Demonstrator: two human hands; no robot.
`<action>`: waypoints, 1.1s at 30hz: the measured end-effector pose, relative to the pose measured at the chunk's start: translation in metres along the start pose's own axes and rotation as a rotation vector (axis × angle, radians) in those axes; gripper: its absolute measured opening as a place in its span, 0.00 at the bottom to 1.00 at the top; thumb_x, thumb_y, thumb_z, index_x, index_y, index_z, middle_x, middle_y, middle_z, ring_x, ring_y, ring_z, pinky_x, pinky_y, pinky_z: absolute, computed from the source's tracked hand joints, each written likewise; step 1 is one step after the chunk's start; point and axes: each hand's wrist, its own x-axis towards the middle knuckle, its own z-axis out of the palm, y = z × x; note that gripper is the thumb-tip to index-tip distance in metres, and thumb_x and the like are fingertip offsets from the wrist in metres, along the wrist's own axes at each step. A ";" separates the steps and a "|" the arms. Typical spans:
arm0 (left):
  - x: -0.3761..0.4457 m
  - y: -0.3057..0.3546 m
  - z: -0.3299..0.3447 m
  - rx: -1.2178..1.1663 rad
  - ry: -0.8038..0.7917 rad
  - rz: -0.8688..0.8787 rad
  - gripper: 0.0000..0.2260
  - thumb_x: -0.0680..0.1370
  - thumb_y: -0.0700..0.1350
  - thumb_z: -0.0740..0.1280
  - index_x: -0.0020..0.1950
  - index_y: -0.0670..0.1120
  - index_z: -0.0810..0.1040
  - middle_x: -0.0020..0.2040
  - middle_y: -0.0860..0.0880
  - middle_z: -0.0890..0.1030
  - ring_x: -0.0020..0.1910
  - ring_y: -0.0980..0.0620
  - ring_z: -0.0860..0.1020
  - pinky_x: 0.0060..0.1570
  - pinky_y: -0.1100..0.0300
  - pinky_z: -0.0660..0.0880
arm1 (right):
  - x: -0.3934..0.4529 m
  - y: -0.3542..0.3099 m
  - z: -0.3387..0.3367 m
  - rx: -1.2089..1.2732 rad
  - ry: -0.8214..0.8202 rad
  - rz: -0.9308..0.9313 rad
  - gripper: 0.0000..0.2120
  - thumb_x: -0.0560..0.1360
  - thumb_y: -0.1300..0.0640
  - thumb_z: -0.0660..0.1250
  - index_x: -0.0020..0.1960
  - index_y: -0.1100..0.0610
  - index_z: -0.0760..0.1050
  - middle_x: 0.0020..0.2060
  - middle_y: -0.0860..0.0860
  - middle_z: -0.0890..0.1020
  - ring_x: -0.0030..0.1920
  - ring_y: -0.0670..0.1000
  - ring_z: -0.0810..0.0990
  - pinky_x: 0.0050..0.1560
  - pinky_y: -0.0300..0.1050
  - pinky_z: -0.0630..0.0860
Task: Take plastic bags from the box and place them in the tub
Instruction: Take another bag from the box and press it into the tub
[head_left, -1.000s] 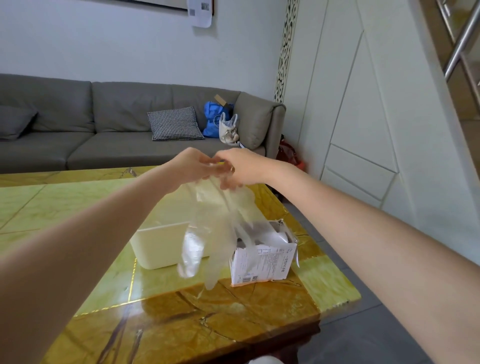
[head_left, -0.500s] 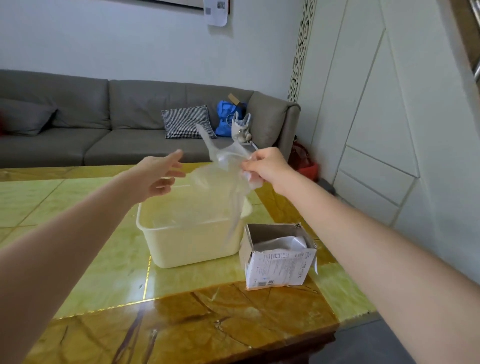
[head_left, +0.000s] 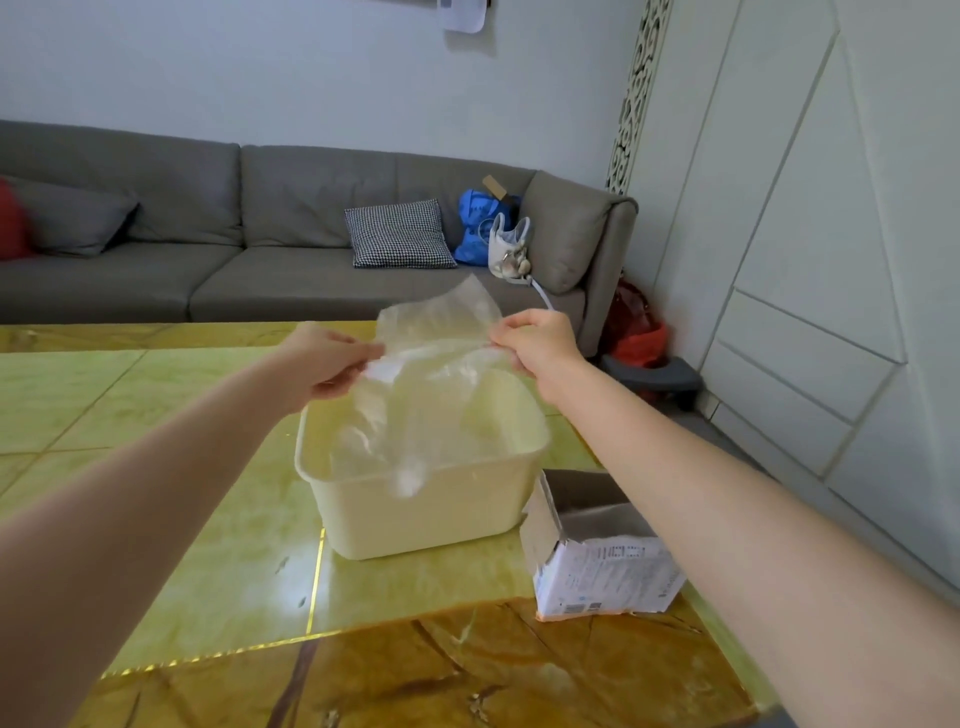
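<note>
One bag (head_left: 415, 395) in hand, spread above the tub (head_left: 421, 499), not yet let go. Left hand (head_left: 324, 361) pinching the bag's left edge between thumb and fingers, grip clamped on the film. Bag itself clear and limp, stretched flat between both hands, upper flap standing up toward the sofa, lower part sagging down so that its tail hangs over the tub's near rim. Tub cream-coloured, standing on the counter (head_left: 156, 415) straight below the bag; through the film no other bags plainly visible inside, though the plastic blurs the view, so cannot tell for sure. Right hand (head_left: 537, 345) pinching the bag's right edge, grip likewise clamped on the film. Box (head_left: 597, 561) just right of the tub and close to it, top torn open, partly hidden by the right forearm; interior dark, contents not visible from this angle.

Judged from this: taking-out step done for this bag, placing step under way and nearly complete, only lowering and releasing left. Whether more bags wait in the box cannot be told, so the rest of the task stays uncertain; possibly further trips between box and tub.
</note>
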 end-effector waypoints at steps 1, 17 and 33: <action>0.004 -0.002 -0.002 0.162 0.046 0.046 0.08 0.75 0.43 0.69 0.37 0.42 0.76 0.25 0.50 0.73 0.18 0.58 0.68 0.19 0.71 0.68 | 0.001 0.006 0.002 -0.034 0.019 0.013 0.08 0.72 0.64 0.70 0.42 0.56 0.71 0.41 0.57 0.80 0.28 0.48 0.72 0.20 0.34 0.65; 0.005 -0.028 0.042 1.318 -0.761 -0.032 0.16 0.79 0.44 0.58 0.66 0.56 0.72 0.65 0.52 0.72 0.63 0.50 0.73 0.59 0.58 0.73 | 0.000 0.037 0.028 -1.305 -0.481 -0.286 0.15 0.74 0.74 0.55 0.56 0.65 0.74 0.52 0.60 0.77 0.43 0.56 0.73 0.34 0.42 0.68; 0.012 -0.017 0.042 1.408 -0.373 0.176 0.13 0.78 0.44 0.63 0.61 0.47 0.77 0.58 0.48 0.78 0.49 0.47 0.79 0.48 0.59 0.74 | -0.006 0.009 0.029 -1.710 -0.585 -0.361 0.11 0.77 0.65 0.59 0.58 0.63 0.75 0.58 0.57 0.74 0.54 0.58 0.75 0.43 0.46 0.73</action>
